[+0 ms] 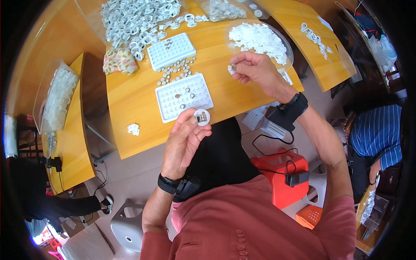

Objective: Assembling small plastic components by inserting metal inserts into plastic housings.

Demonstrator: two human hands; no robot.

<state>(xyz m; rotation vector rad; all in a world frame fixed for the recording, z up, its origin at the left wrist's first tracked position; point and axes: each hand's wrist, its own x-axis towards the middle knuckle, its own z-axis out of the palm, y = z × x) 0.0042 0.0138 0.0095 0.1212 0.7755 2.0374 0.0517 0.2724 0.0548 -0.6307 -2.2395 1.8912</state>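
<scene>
Near the table's front edge, my left hand (182,143) pinches a round white plastic part (207,118) with metal pieces in its middle. Farther right, my right hand (258,71) is closed on a small white piece (231,69) beside the tub; its exact shape is too small to tell. Just beyond my left hand lies a white moulded tray (167,106) holding several small round metal pieces. Behind it, more silvery discs like button cells (164,78) are scattered on the wood. A second white tray (158,60) with round pockets stands farther back.
A clear round tub (289,54) holds small white pieces. Round white parts (138,17) are heaped at the back left, near a patterned cloth bundle (119,60). White pieces (134,129) lie front left. A red case (281,173), grey stool (128,223) and another person (375,134) are around.
</scene>
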